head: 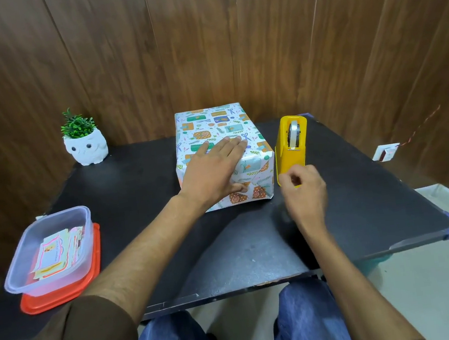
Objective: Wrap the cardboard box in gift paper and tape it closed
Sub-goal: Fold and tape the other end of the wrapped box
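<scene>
Two hands reach over the black worktop (255, 237). The left hand (212, 171) lies flat and spread on top of the box (211, 123), fingers straight, while its thumb presses the folded flap on the near end. The box stands at the middle of the worktop toward the wooden wall, covered in gift paper (257, 165) printed with parcels and scissors. Just beside it on the right stands a yellow tape dispenser (290, 144), its roll of clear tape (293, 129) upright. The right hand (302, 188) is at the dispenser's near end with fingers curled; I cannot tell whether it pinches any tape. At the left, a clear plastic tub (19, 268) of paper slips (54, 255) sits on a red lid (93, 267). A white owl pot (86, 149) with a green plant (77, 126) stands at the far left.
</scene>
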